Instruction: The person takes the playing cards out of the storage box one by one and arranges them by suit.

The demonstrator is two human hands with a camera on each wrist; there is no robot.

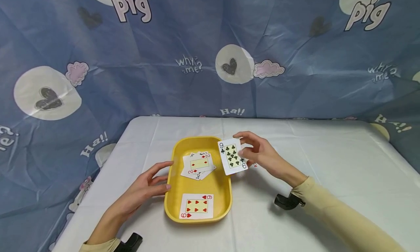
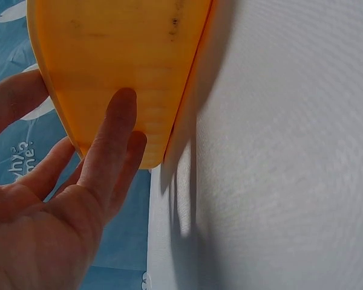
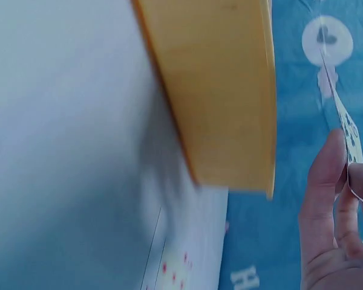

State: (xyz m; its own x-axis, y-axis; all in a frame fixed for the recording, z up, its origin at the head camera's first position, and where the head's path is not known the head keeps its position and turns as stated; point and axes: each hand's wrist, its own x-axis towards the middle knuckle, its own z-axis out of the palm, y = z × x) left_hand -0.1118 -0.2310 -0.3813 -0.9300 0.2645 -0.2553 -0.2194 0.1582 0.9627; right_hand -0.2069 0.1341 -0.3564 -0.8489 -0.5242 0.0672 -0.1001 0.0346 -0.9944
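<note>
A nine of clubs card (image 1: pixel 232 157) is pinched between the thumb and fingers of my right hand (image 1: pixel 257 152), raised over the right rim of a yellow tray (image 1: pixel 193 184). In the right wrist view the card (image 3: pixel 349 136) appears nearly edge-on. My left hand (image 1: pixel 144 186) touches the tray's left side with extended fingers; the left wrist view has fingertips against the outer wall (image 2: pixel 121 48). Inside the tray, a two of diamonds (image 1: pixel 199 164) tops a small overlapping pile that includes a king. A six of hearts (image 1: pixel 196 206) lies face up at the near end.
On the table beyond the tray's right side, a card with red pips (image 3: pixel 175 272) lies mostly hidden under my right hand in the head view. White cloth (image 1: pixel 328 153) covers the table. A blue printed curtain (image 1: pixel 197 95) hangs behind it.
</note>
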